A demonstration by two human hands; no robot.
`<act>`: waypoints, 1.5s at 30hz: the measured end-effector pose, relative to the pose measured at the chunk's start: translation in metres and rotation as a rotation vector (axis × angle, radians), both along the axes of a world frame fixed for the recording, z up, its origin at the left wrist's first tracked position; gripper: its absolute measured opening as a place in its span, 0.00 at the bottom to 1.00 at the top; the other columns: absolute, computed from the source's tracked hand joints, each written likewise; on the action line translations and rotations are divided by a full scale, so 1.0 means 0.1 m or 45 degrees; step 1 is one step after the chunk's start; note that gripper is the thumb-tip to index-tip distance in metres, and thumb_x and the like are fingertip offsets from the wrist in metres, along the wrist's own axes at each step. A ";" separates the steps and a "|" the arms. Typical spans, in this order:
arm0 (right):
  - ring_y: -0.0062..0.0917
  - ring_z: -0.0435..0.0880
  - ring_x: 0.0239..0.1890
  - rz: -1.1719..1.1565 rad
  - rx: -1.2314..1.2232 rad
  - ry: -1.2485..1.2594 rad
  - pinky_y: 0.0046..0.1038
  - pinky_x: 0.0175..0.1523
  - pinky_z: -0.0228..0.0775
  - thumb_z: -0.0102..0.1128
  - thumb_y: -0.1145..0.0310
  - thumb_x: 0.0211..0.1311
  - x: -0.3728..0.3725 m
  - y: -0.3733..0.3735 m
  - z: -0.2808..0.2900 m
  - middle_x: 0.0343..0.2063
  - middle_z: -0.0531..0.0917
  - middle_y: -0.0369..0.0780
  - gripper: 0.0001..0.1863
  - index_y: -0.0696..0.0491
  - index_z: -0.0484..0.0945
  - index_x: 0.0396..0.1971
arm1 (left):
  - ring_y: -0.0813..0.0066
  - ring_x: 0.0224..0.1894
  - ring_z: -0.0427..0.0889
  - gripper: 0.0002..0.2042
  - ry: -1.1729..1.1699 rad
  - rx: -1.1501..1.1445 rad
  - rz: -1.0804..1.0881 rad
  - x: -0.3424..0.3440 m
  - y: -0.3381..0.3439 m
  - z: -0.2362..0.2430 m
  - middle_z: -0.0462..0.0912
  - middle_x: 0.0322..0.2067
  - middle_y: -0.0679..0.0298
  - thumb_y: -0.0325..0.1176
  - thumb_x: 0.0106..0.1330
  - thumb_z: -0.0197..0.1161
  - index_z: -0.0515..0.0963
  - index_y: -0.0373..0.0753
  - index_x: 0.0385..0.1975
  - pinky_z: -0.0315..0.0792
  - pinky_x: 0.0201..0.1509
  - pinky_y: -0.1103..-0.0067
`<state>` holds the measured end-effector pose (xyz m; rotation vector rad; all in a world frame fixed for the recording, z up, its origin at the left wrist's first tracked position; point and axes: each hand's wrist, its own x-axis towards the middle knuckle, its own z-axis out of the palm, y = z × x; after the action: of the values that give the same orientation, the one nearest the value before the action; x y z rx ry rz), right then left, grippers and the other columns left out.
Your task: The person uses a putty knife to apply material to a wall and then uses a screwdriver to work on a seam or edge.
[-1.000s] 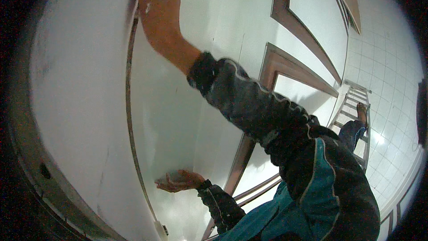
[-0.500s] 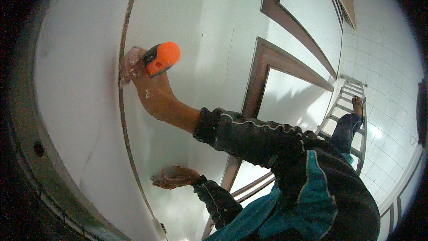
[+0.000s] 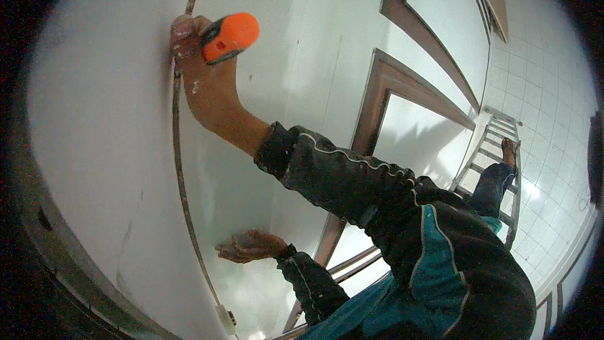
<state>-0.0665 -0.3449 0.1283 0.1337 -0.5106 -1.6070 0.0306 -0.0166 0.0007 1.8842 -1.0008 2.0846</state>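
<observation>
My right hand [image 3: 204, 47] is closed around an orange-and-black tool handle [image 3: 234, 34] with a rounded end. White smears mark its fingers and wrist. The tool's working end is hidden behind the fingers, which are at the dark joint line [image 3: 178, 157] between two pale surfaces. Lower in the view, my left hand [image 3: 255, 246] is apart from the tool, with its fingers stretched out and slightly cupped. Nothing shows in it, though part of its palm is turned out of sight.
Brown frame-shaped trim [image 3: 371, 107] borders panels on the pale wall. A metal ladder [image 3: 487, 160] stands over the white tiled floor [image 3: 535, 126], with a bare foot [image 3: 508, 151] on it. A small pale fitting [image 3: 225, 320] sits at the joint line's lower end.
My right hand has moved upward in the view along the joint line, carrying the orange-and-black handle away from my left hand. The left hand has barely shifted. The view has tilted slightly.
</observation>
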 end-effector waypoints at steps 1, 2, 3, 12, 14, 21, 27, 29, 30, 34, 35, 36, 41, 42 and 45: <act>0.16 0.62 0.28 0.038 0.014 0.132 0.21 0.32 0.57 0.50 0.59 0.67 -0.01 0.04 0.00 0.24 0.66 0.31 0.12 0.53 0.67 0.30 | 0.51 0.66 0.52 0.25 -0.002 -0.006 0.017 0.01 0.02 0.01 0.63 0.59 0.50 0.54 0.65 0.52 0.68 0.40 0.51 0.48 0.65 0.51; 0.16 0.62 0.27 0.080 0.029 0.267 0.21 0.31 0.56 0.50 0.58 0.67 -0.02 0.08 0.00 0.23 0.65 0.31 0.13 0.53 0.67 0.29 | 0.51 0.66 0.53 0.25 0.001 -0.011 0.039 0.01 0.05 0.01 0.63 0.60 0.50 0.54 0.65 0.51 0.68 0.40 0.51 0.49 0.64 0.51; 0.16 0.61 0.26 0.123 0.043 0.402 0.22 0.31 0.56 0.50 0.58 0.67 -0.04 0.13 -0.01 0.22 0.65 0.30 0.14 0.53 0.67 0.28 | 0.51 0.66 0.53 0.25 0.002 -0.015 0.061 0.02 0.09 0.01 0.63 0.60 0.50 0.54 0.65 0.51 0.68 0.40 0.51 0.49 0.64 0.51; 0.21 0.65 0.19 0.349 0.059 0.435 0.26 0.24 0.58 0.51 0.58 0.66 0.29 0.83 0.01 0.16 0.66 0.33 0.16 0.53 0.67 0.23 | 0.49 0.67 0.49 0.24 0.023 -0.036 0.126 0.12 0.08 -0.06 0.55 0.64 0.50 0.59 0.65 0.46 0.68 0.44 0.48 0.48 0.63 0.49; 0.20 0.65 0.19 0.029 0.201 0.257 0.26 0.23 0.58 0.49 0.58 0.67 0.26 0.82 0.01 0.15 0.66 0.32 0.16 0.53 0.67 0.23 | 0.50 0.67 0.51 0.24 0.039 -0.035 -0.001 0.05 -0.01 -0.06 0.58 0.62 0.49 0.55 0.66 0.48 0.68 0.42 0.50 0.50 0.64 0.52; 0.24 0.69 0.21 0.477 0.235 -0.205 0.26 0.27 0.62 0.38 0.39 0.65 -0.48 0.16 -0.67 0.17 0.70 0.37 0.29 0.51 0.66 0.20 | 0.48 0.67 0.47 0.24 -0.004 0.037 0.038 -0.02 0.11 0.03 0.58 0.62 0.49 0.56 0.65 0.48 0.68 0.41 0.48 0.47 0.63 0.47; 0.18 0.65 0.13 0.321 0.188 0.629 0.21 0.18 0.56 0.26 0.29 0.61 -0.98 0.02 -1.32 0.13 0.69 0.36 0.39 0.52 0.69 0.20 | 0.51 0.65 0.54 0.26 0.224 0.006 -0.096 -0.27 -0.40 0.04 0.62 0.58 0.50 0.53 0.66 0.50 0.66 0.38 0.53 0.50 0.63 0.50; 0.18 0.64 0.12 0.404 0.143 0.681 0.21 0.17 0.55 0.24 0.29 0.60 -1.13 0.05 -1.41 0.12 0.68 0.35 0.40 0.53 0.70 0.20 | 0.53 0.62 0.60 0.26 0.285 0.137 -0.238 -0.52 -0.81 0.29 0.66 0.56 0.51 0.53 0.66 0.50 0.67 0.37 0.53 0.54 0.62 0.53; 0.18 0.63 0.11 0.476 0.110 0.756 0.20 0.17 0.54 0.23 0.28 0.60 -1.13 0.10 -1.43 0.11 0.67 0.35 0.41 0.53 0.70 0.21 | 0.54 0.59 0.65 0.26 0.371 0.277 -0.388 -0.62 -0.98 0.40 0.69 0.54 0.52 0.53 0.66 0.50 0.67 0.36 0.53 0.58 0.61 0.56; 0.15 0.62 0.13 0.520 0.090 0.768 0.17 0.20 0.53 0.28 0.31 0.62 -1.08 0.22 -1.43 0.13 0.64 0.32 0.38 0.54 0.69 0.24 | 0.55 0.51 0.74 0.27 0.695 0.508 -0.530 -0.94 -1.50 0.72 0.74 0.49 0.54 0.52 0.64 0.54 0.70 0.33 0.51 0.67 0.55 0.63; 0.15 0.62 0.13 0.524 0.086 0.769 0.17 0.20 0.53 0.28 0.31 0.62 -1.07 0.26 -1.43 0.13 0.64 0.32 0.38 0.54 0.69 0.24 | 0.56 0.49 0.75 0.26 0.933 0.524 -0.767 -1.04 -1.64 0.76 0.75 0.48 0.54 0.50 0.62 0.58 0.71 0.33 0.50 0.68 0.53 0.65; 0.15 0.63 0.13 0.467 0.023 0.826 0.17 0.21 0.54 0.30 0.33 0.63 -1.05 0.29 -1.46 0.14 0.65 0.33 0.36 0.54 0.68 0.24 | 0.57 0.48 0.76 0.26 1.179 0.535 -1.006 -1.09 -1.77 0.77 0.77 0.47 0.54 0.49 0.60 0.61 0.72 0.33 0.49 0.70 0.51 0.66; 0.14 0.64 0.15 0.420 -0.052 0.943 0.19 0.20 0.54 0.43 0.44 0.66 -1.12 0.39 -1.52 0.13 0.66 0.30 0.25 0.52 0.68 0.22 | 0.62 0.49 0.77 0.26 1.025 1.235 -0.969 -1.12 -2.10 0.89 0.77 0.48 0.55 0.42 0.53 0.68 0.73 0.35 0.50 0.71 0.49 0.71; 0.13 0.64 0.15 0.394 -0.045 1.001 0.19 0.21 0.54 0.44 0.45 0.66 -1.13 0.42 -1.49 0.14 0.66 0.30 0.25 0.52 0.68 0.22 | 0.63 0.49 0.77 0.26 1.133 1.379 -0.870 -1.16 -2.13 0.89 0.77 0.48 0.56 0.40 0.52 0.69 0.73 0.37 0.50 0.72 0.48 0.72; 0.13 0.64 0.15 0.318 -0.055 1.156 0.18 0.20 0.53 0.41 0.44 0.66 -1.19 0.42 -1.49 0.14 0.65 0.31 0.26 0.53 0.69 0.22 | 0.62 0.40 0.79 0.17 1.083 1.387 -0.822 -1.15 -2.20 0.74 0.79 0.40 0.57 0.34 0.56 0.66 0.74 0.36 0.43 0.73 0.39 0.72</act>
<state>-0.1856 -0.3029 -0.0207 -0.5297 0.1755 -1.2438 -0.0844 -0.2364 0.0750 1.9898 -2.2115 0.2179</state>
